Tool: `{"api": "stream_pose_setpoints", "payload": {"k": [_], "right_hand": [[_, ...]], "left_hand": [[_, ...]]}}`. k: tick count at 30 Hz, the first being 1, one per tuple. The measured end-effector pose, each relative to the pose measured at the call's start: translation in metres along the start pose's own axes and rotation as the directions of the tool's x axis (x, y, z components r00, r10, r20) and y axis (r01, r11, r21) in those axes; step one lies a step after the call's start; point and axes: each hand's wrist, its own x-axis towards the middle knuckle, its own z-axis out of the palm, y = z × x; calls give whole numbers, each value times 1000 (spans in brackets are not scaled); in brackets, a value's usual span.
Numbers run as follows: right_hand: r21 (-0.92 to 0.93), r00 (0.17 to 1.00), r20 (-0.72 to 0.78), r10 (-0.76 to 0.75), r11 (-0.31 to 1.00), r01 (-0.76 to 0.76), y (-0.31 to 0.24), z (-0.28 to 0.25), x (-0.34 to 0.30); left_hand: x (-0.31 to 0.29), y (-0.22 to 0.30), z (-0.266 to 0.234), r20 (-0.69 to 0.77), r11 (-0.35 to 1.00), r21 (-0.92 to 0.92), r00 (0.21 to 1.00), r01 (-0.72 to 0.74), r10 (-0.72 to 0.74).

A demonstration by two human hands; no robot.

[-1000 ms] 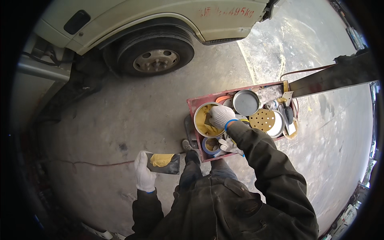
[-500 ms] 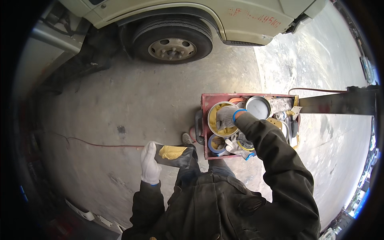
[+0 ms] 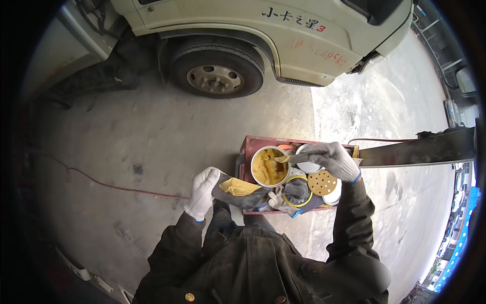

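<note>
My left hand (image 3: 203,193), in a white glove, is closed on the edge of a dark flat board (image 3: 255,199) that carries a lump of yellow putty (image 3: 238,187). My right hand (image 3: 338,161), in a grey-stained glove, grips a putty knife (image 3: 298,158), its blade smeared with yellow. The blade's tip is over the right side of an open round can (image 3: 253,175) of yellow putty. This can stands in a red tool cart (image 3: 246,154) in front of me. The board's right end overlaps the cart's near left corner.
In the cart lie a black sander (image 3: 297,190) with a yellow rim, a tan sanding disc (image 3: 322,183) with holes, and a spare glove (image 3: 279,201). A truck's wheel (image 3: 216,73) is beyond. A red hose (image 3: 126,188) crosses the floor; a metal beam (image 3: 420,150) extends right.
My right hand has lifted out of the can and moved right, and the putty knife now shows. The board in my left hand has moved right, closer to the can.
</note>
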Motion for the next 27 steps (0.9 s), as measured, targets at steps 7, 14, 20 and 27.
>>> {"api": "stream_pose_setpoints", "payload": {"k": [7,14,20,27], "right_hand": [[126,882,-291,-370,900,418,-40,16,-69],[-287,692,-83,-718,682,673,-67,28,-94],[-440,650,30,-760,574,691,-81,12,-100],[-449,667,19,-744,590,671,-82,8,-95]], "left_hand": [[40,5,46,279,995,-62,956,-74,88],[41,45,85,404,967,-1,885,-253,232],[33,65,83,456,951,28,850,-309,263],[23,85,79,423,906,67,835,-417,353]]}}
